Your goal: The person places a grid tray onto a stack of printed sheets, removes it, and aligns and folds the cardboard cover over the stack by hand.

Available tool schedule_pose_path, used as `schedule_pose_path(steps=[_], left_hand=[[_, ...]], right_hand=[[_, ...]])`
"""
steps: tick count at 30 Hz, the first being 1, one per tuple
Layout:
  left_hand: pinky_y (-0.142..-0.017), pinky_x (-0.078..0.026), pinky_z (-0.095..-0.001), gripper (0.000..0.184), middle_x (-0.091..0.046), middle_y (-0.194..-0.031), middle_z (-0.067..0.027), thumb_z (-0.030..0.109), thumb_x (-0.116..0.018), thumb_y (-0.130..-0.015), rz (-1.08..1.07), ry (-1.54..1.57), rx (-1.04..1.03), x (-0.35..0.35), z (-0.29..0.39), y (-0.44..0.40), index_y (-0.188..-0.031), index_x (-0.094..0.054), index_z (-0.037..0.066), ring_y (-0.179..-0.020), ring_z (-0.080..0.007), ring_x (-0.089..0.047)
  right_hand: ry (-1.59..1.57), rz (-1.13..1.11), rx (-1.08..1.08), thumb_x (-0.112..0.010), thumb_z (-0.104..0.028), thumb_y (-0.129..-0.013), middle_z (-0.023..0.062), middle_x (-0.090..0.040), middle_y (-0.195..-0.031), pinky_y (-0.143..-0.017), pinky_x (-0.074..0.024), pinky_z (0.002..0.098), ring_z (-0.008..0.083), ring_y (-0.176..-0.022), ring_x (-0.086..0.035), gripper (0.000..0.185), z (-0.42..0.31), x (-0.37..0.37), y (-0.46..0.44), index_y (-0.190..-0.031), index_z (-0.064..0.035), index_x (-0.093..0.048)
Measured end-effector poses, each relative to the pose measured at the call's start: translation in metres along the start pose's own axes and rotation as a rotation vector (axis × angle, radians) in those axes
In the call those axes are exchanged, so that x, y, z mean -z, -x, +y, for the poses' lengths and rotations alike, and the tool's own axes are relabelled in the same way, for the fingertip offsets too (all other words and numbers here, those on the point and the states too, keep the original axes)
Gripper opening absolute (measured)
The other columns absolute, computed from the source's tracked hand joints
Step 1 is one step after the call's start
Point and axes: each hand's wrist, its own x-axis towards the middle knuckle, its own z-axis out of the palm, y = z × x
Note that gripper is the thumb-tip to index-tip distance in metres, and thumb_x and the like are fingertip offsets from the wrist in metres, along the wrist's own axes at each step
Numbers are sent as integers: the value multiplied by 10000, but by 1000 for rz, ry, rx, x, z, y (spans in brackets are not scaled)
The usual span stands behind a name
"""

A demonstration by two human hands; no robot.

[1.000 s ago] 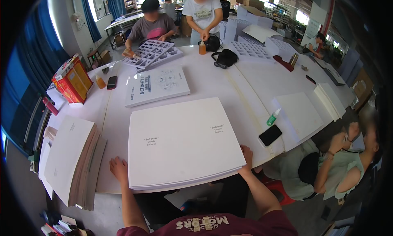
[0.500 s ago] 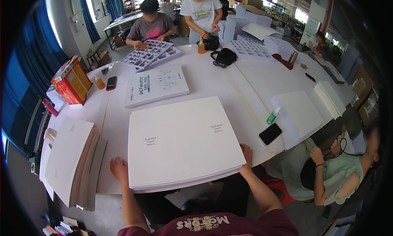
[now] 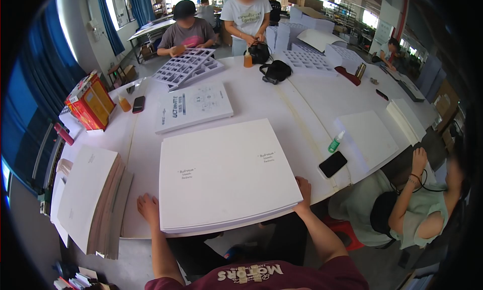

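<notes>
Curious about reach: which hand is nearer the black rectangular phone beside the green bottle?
Right hand: below-left of the phone, at the right edge of the white rectangular stack. Left hand: beside its left edge.

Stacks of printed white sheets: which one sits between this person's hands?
The wide middle stack, flanked by the left hand and the right hand. The other printed stack sits beyond the left hand, farther left.

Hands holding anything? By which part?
Can't tell: right hand is at the right edge of the white stack, its grip hidden; left hand lies on the table beside the stack.
</notes>
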Motion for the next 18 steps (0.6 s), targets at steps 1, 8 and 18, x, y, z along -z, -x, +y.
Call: schedule_pose_path(steps=[1,8,18], left_hand=[[-1061,-363,-508,397,-523,-1305,-250,215,-628,-878,-11,1,2,1,0,0,-1221,-557,28,-1265,-413,-452],[-1063,-359,-510,397,-514,-1316,-254,214,-627,-878,-8,15,3,1,1,0,-1222,-556,27,-1270,-415,-446],[-1048,-367,-513,393,-520,-1302,-251,205,-639,-870,12,20,-5,1,0,1,-1212,-559,29,-1258,-412,-454]], right_hand=[[0,2,5,-657,-216,-750,141,-576,-1113,-860,-395,447,325,-1036,-535,325,0,0,0,-1004,-22,-601],[-5,13,24,-660,-212,-748,140,-577,-1111,-867,-396,441,319,-1047,-537,317,2,0,0,-997,-22,-608],[23,-6,18,-665,-214,-753,138,-571,-1117,-865,-396,442,318,-1047,-532,335,4,-3,2,-1019,-21,-599]])
